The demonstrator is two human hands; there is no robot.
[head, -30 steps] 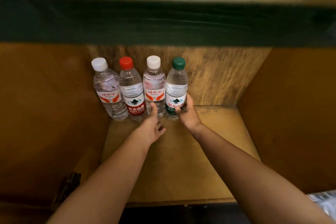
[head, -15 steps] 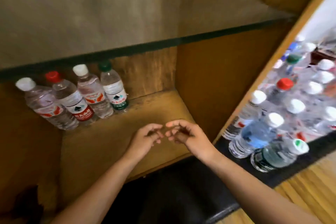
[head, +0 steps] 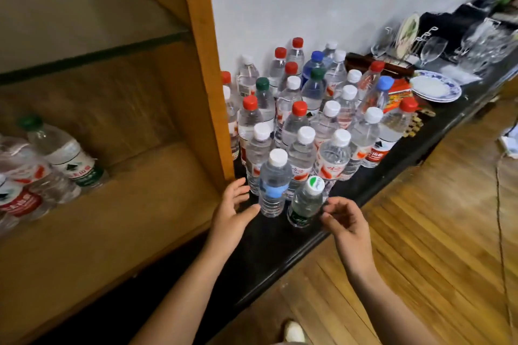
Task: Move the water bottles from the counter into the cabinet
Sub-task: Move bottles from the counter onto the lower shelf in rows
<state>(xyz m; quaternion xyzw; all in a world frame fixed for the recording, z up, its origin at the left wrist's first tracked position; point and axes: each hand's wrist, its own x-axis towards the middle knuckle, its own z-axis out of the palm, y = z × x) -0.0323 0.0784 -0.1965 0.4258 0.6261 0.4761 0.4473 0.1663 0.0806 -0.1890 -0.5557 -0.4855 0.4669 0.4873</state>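
Several clear water bottles with red, white, green and blue caps crowd the black counter. Nearest stand a blue-label bottle and a green-label bottle. My left hand is open just left of the blue-label bottle, thumb close to its base, holding nothing. My right hand hovers right of the green-label bottle, fingers loosely curled and empty. Inside the wooden cabinet, several bottles stand at the far left, among them a green-cap bottle and a red-label bottle.
A glass shelf spans the cabinet above the bottles. Blue-rimmed plates, wine glasses and red packets sit farther along the counter. Wooden floor lies to the right, with a cord across it.
The view swung right from the cabinet to the counter. Both hands left the cabinet shelf and now flank the two nearest counter bottles.
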